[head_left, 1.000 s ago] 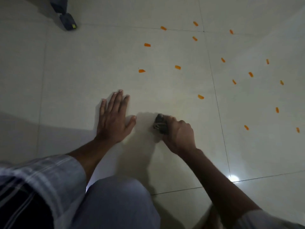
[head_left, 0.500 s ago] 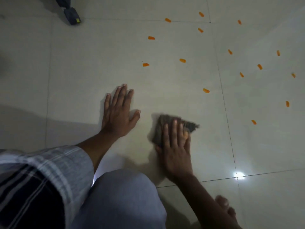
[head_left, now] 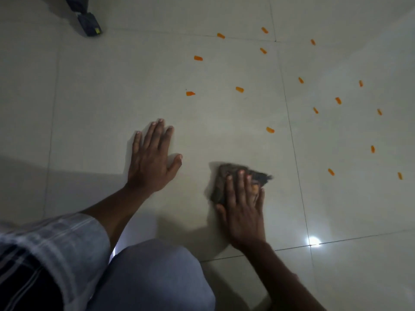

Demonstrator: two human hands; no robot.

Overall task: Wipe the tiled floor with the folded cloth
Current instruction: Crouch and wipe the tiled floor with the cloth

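A dark folded cloth lies on the pale tiled floor, just right of centre. My right hand lies flat on the cloth with straight fingers and presses it down; its fingers cover the cloth's near right part. My left hand rests flat on the bare tile to the left, fingers spread, a short gap from the cloth. Several small orange marks dot the tiles beyond and to the right of the cloth.
A dark object with a yellow spot stands at the far left of the floor. My bent knee and checked sleeve fill the near left. A bright light reflection sits at a tile joint on the right.
One second ago my right hand gripped the bunched cloth; it then flattened out over the cloth. Since half a second ago both hands have barely moved.
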